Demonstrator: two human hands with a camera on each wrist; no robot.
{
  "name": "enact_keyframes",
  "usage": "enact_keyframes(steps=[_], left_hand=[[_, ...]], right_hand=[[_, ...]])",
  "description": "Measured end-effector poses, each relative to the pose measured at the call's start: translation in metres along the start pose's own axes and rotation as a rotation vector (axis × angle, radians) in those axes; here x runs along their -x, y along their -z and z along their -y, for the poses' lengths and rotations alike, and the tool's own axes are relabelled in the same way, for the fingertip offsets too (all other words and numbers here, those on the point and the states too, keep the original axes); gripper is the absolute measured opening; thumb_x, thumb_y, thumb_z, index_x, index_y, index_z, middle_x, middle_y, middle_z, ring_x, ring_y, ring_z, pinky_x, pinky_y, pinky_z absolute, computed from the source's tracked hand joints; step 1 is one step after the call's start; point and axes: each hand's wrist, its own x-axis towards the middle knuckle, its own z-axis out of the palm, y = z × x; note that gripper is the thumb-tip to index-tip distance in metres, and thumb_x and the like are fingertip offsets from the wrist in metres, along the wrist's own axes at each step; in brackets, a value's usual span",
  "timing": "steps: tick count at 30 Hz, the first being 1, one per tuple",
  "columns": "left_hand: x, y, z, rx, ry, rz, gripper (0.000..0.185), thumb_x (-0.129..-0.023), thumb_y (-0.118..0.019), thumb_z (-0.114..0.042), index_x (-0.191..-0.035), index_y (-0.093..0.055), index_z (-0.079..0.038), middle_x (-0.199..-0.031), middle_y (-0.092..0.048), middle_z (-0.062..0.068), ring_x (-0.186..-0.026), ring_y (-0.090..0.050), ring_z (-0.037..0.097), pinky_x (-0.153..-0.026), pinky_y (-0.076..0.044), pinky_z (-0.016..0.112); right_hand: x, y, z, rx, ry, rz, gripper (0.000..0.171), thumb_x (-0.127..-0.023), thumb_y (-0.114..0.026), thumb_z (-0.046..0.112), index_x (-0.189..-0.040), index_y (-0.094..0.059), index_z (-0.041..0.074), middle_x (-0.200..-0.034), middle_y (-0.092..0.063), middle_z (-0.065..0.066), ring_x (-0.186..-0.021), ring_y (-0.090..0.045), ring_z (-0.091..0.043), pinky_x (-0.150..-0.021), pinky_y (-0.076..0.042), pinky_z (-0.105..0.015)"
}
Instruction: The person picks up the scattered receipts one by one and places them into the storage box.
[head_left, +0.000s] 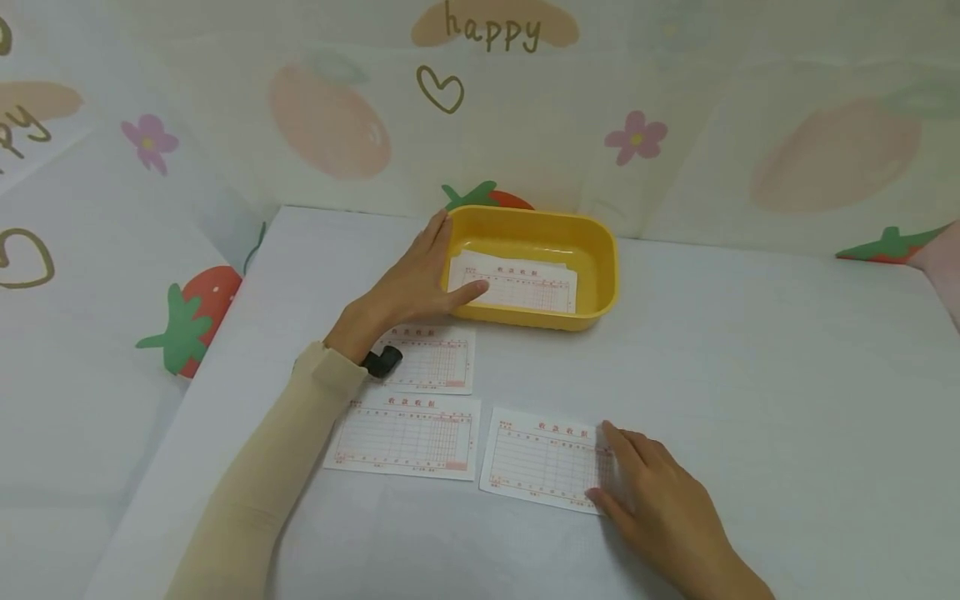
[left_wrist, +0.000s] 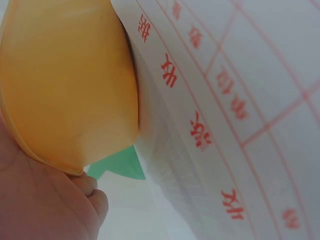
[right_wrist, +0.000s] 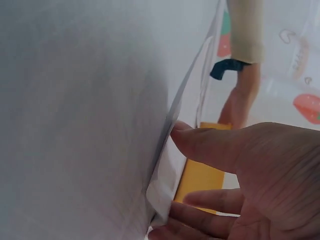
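A yellow tray (head_left: 600, 250) stands at the middle back of the white table, with one red-printed receipt (head_left: 525, 285) lying inside. My left hand (head_left: 461, 254) grips the tray's left end, fingers along the outside and thumb over the rim onto that receipt. Up close, the tray's wall (left_wrist: 65, 85) rests against my palm (left_wrist: 45, 200) beside the receipt (left_wrist: 225, 100). My right hand (head_left: 600, 462) pinches the right edge of a receipt (head_left: 540, 457) near the front; its edge (right_wrist: 167, 170) is lifted slightly between my fingertips (right_wrist: 200, 145).
Two more receipts lie flat on the table, one (head_left: 435, 358) by my left wrist and one (head_left: 405, 435) just in front of it. A patterned cloth backdrop (head_left: 675, 125) stands behind and to the left. A black strap piece (head_left: 382, 361) sits at my left wrist.
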Motion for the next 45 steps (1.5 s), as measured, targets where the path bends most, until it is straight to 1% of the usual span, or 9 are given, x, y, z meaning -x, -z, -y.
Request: enact_keyframes(steps=[5, 10, 13, 16, 20, 26, 31, 38, 45], left_hand=[[0.000, -0.001, -0.001, -0.003, 0.003, 0.013, 0.119, -0.096, -0.053, -0.073, -0.169, 0.010, -0.004, -0.179, 0.016, 0.012, -0.169, -0.002, 0.033, -0.137, -0.014, 0.051], [0.000, 0.001, -0.003, -0.002, 0.005, 0.009, 0.118, -0.096, -0.055, -0.071, -0.169, 0.010, -0.005, -0.180, 0.015, 0.011, -0.169, -0.002, 0.032, -0.137, -0.014, 0.050], [0.000, 0.002, -0.003, 0.005, 0.008, 0.011, 0.118, -0.096, -0.055, -0.071, -0.169, 0.011, -0.006, -0.180, 0.016, 0.010, -0.169, -0.002, 0.032, -0.137, -0.013, 0.050], [0.000, 0.002, -0.003, 0.004, 0.011, 0.013, 0.118, -0.096, -0.055, -0.071, -0.169, 0.012, -0.007, -0.180, 0.016, 0.010, -0.169, -0.002, 0.031, -0.137, -0.013, 0.050], [0.000, 0.003, -0.003, 0.002, 0.008, 0.008, 0.118, -0.096, -0.055, -0.072, -0.169, 0.012, -0.007, -0.180, 0.016, 0.010, -0.169, -0.002, 0.032, -0.137, -0.014, 0.050], [0.000, 0.001, -0.001, 0.010, 0.014, 0.010, 0.118, -0.096, -0.054, -0.072, -0.169, 0.012, -0.008, -0.180, 0.016, 0.010, -0.169, -0.002, 0.032, -0.137, -0.015, 0.051], [0.001, 0.001, 0.000, 0.011, 0.011, 0.002, 0.118, -0.096, -0.055, -0.071, -0.169, 0.012, -0.008, -0.180, 0.015, 0.011, -0.169, -0.003, 0.033, -0.137, -0.014, 0.052], [0.003, 0.002, -0.001, 0.005, 0.014, 0.005, 0.118, -0.096, -0.055, -0.071, -0.169, 0.012, -0.007, -0.180, 0.015, 0.011, -0.169, -0.002, 0.032, -0.137, -0.014, 0.052], [0.002, 0.002, -0.002, 0.011, 0.006, 0.001, 0.118, -0.096, -0.056, -0.071, -0.169, 0.011, -0.008, -0.180, 0.014, 0.011, -0.169, -0.003, 0.032, -0.137, -0.015, 0.052]], right_hand=[[-0.002, 0.002, -0.003, -0.069, -0.020, -0.010, 0.074, -0.079, -0.094, 0.019, -0.143, -0.061, 0.001, -0.132, -0.068, -0.016, -0.120, -0.066, -0.034, -0.096, -0.061, -0.050], [-0.005, 0.003, -0.005, -0.127, -0.044, 0.016, 0.057, -0.080, -0.092, 0.011, -0.131, -0.069, 0.000, -0.122, -0.071, -0.013, -0.111, -0.069, -0.028, -0.091, -0.062, -0.048], [-0.008, 0.004, -0.007, -0.161, -0.058, 0.020, 0.044, -0.083, -0.088, 0.006, -0.124, -0.074, 0.001, -0.116, -0.074, -0.010, -0.097, -0.070, -0.019, -0.079, -0.062, -0.038], [-0.010, 0.007, -0.011, -0.206, -0.067, 0.003, 0.033, -0.085, -0.084, 0.003, -0.117, -0.077, 0.004, -0.109, -0.078, -0.005, -0.084, -0.067, -0.011, -0.070, -0.057, -0.027], [-0.014, 0.011, -0.019, -0.291, -0.053, -0.025, 0.026, -0.087, -0.083, 0.002, -0.112, -0.079, 0.008, -0.099, -0.080, 0.000, -0.077, -0.071, -0.007, -0.068, -0.059, -0.021], [-0.021, 0.018, -0.028, -0.416, -0.025, -0.058, 0.020, -0.089, -0.083, 0.004, -0.107, -0.080, 0.010, -0.090, -0.081, 0.001, -0.074, -0.075, -0.004, -0.067, -0.062, -0.018], [-0.029, 0.024, -0.036, -0.454, -0.034, -0.070, 0.016, -0.089, -0.085, 0.009, -0.105, -0.080, 0.009, -0.089, -0.080, -0.001, -0.075, -0.073, -0.001, -0.068, -0.062, -0.017], [-0.041, 0.035, -0.052, -0.538, -0.155, 0.036, 0.022, -0.094, -0.082, 0.029, -0.108, -0.079, 0.011, -0.098, -0.081, -0.005, -0.076, -0.074, -0.004, -0.063, -0.058, -0.022], [-0.053, 0.038, -0.065, -0.656, -0.222, 0.113, 0.028, -0.097, -0.079, 0.028, -0.113, -0.076, 0.005, -0.100, -0.081, -0.010, -0.078, -0.077, -0.009, -0.068, -0.060, -0.025]])
